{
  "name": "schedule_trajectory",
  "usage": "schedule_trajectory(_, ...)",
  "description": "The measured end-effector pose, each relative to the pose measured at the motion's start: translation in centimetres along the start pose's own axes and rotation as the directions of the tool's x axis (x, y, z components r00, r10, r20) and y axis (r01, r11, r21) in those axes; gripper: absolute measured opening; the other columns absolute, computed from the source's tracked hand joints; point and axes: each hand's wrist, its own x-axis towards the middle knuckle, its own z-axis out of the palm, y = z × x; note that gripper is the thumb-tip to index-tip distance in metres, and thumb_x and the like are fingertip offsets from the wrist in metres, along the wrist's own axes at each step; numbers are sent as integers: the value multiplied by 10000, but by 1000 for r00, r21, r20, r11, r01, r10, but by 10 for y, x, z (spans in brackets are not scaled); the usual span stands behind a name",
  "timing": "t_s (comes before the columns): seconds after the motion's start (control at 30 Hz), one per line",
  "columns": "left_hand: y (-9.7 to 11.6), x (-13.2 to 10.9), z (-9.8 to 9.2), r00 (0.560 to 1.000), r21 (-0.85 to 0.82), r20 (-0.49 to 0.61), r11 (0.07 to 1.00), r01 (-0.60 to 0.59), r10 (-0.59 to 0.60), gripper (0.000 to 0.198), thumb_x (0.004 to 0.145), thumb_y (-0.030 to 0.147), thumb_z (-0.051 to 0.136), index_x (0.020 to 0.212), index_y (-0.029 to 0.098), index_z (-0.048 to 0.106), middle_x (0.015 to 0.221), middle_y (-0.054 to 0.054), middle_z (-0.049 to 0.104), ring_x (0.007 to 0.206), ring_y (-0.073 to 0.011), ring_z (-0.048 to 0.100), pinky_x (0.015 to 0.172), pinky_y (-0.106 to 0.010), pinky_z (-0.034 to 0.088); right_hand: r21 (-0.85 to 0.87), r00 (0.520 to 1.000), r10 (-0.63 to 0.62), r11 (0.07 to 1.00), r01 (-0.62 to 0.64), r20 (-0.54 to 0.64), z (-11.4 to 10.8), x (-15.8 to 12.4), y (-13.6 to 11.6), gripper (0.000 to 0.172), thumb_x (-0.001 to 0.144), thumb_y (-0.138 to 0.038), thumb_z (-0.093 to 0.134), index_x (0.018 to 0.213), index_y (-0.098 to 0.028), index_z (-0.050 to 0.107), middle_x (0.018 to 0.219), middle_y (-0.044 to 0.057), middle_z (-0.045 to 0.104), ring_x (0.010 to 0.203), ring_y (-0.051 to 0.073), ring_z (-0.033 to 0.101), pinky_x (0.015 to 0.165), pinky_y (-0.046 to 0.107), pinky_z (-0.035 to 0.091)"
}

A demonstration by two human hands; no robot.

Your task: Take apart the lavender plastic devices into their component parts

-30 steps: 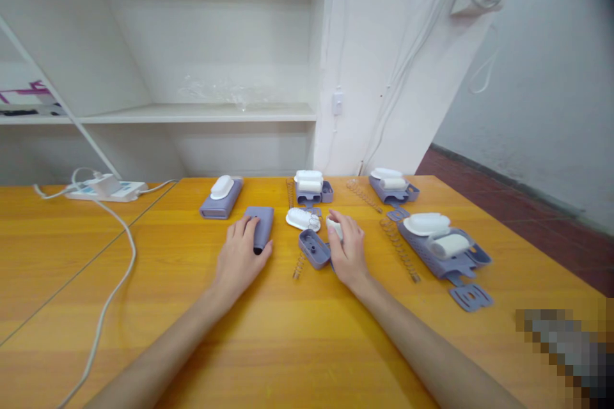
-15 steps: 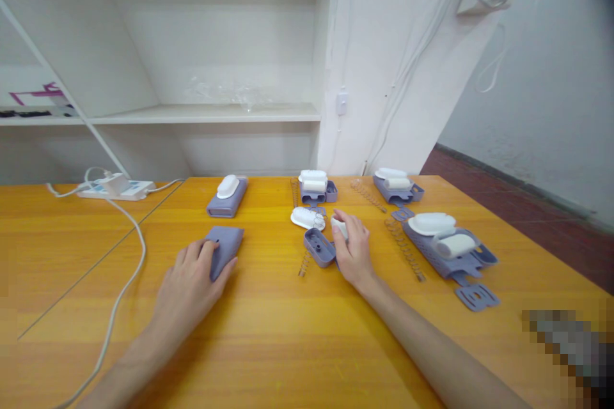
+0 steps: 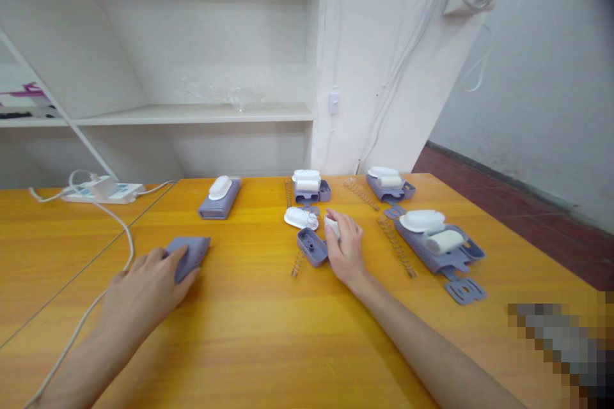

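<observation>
My left hand (image 3: pixel 148 281) grips a purple rectangular case (image 3: pixel 192 255) on the table at the left. At the centre, my right hand (image 3: pixel 344 246) has its fingers round a white roller piece (image 3: pixel 330 226), partly hidden by them. Just left of that hand lie an open purple tray (image 3: pixel 312 247), a white oval part (image 3: pixel 300 218) with a spring on it, and a loose spring (image 3: pixel 297 264). To the right is a larger purple part set (image 3: pixel 439 249) with white pieces on top, beside a long spring (image 3: pixel 396 247).
A purple case with a white oval top (image 3: pixel 220 197) stands at the back left. Two more part sets (image 3: pixel 307 186) (image 3: pixel 387 184) lie along the back edge. A power strip (image 3: pixel 103 190) and its white cable are at the left; white shelving (image 3: pixel 201 114) rises behind.
My left hand has moved left with the purple case, away from the centre. My right hand stays by the white roller piece. The whole view has shifted slightly.
</observation>
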Motion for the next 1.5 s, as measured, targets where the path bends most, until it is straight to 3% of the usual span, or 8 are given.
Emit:
schedule_trajectory(0.2, 47, 5, -7, 954, -96, -258, 978, -186, 156, 474, 812, 570, 467, 1090, 206, 590, 1159, -137, 571, 1086, -335, 521, 920, -480, 386, -10, 1000, 10, 1000, -10, 12, 0, 0, -1, 266, 936, -298, 386, 1146, -220, 529, 1110, 47, 611, 1062, 197, 519, 930, 373, 288)
schedule_trajectory(0.4, 124, 2, -18, 897, -402, -239, 803, -439, 371, 512, 813, 568, 509, 1190, 223, 509, 1084, -108, 639, 1011, -284, 597, 857, -400, 441, -16, 1000, 17, 1000, -16, 26, -1, 0, -2, 264, 932, -297, 396, 1146, -242, 540, 1035, 27, 636, 1020, 199, 524, 934, 393, 271)
schedule_trajectory(0.6, 167, 11, -11, 881, -688, -127, 599, -410, 457, 448, 791, 284, 575, 1223, 265, 455, 747, 2, 652, 696, -192, 645, 620, -262, 442, -52, 998, -22, 998, 25, 55, 0, -1, -1, 306, 837, -227, 498, 1138, -245, 551, 1016, 27, 649, 1046, 217, 513, 953, 412, 267)
schedule_trajectory(0.77, 171, 16, -10, 925, -836, -224, 427, -345, 308, 320, 828, 243, 487, 1147, 235, 469, 655, 49, 585, 592, -126, 589, 592, -225, 438, -110, 995, -53, 992, 62, 84, 3, -1, 0, 368, 761, -178, 550, 1121, -253, 569, 1098, 37, 629, 1106, 243, 478, 979, 443, 240)
schedule_trajectory(0.93, 154, 25, -11, 937, -779, -295, 521, -349, 187, 287, 843, 281, 473, 1125, 226, 482, 685, 37, 583, 624, -131, 590, 620, -237, 439, -127, 995, -49, 990, 61, 92, 4, -1, 1, 353, 759, -185, 550, 1105, -249, 580, 1100, 42, 628, 1100, 244, 478, 977, 443, 245)
schedule_trajectory(1.13, 139, 30, -1, 946, -575, -192, 751, -324, 262, 332, 854, 256, 429, 1180, 213, 470, 706, -2, 617, 653, -173, 622, 597, -257, 399, -97, 999, -26, 995, 30, 37, 3, 0, 0, 249, 835, -237, 503, 1068, -239, 593, 1088, 40, 630, 1061, 222, 505, 969, 420, 259)
schedule_trajectory(1.3, 141, 27, 3, 937, -458, -133, 818, -347, 323, 290, 874, 327, 429, 1142, 239, 498, 746, -25, 644, 665, -206, 631, 584, -271, 388, -23, 994, 91, 995, -92, -52, 0, 1, 2, 251, 910, -284, 399, 1048, -219, 598, 1059, 47, 643, 1015, 215, 524, 928, 402, 307)
schedule_trajectory(1.5, 149, 31, 1, 908, -354, -291, 847, -396, 303, 252, 903, 326, 394, 1091, 220, 524, 1005, -91, 612, 962, -242, 584, 705, -310, 448, 93, 962, 244, 968, -233, -122, 4, 3, 15, 321, 880, -267, 382, 1136, -178, 555, 1125, 108, 600, 1061, 242, 523, 920, 424, 367)
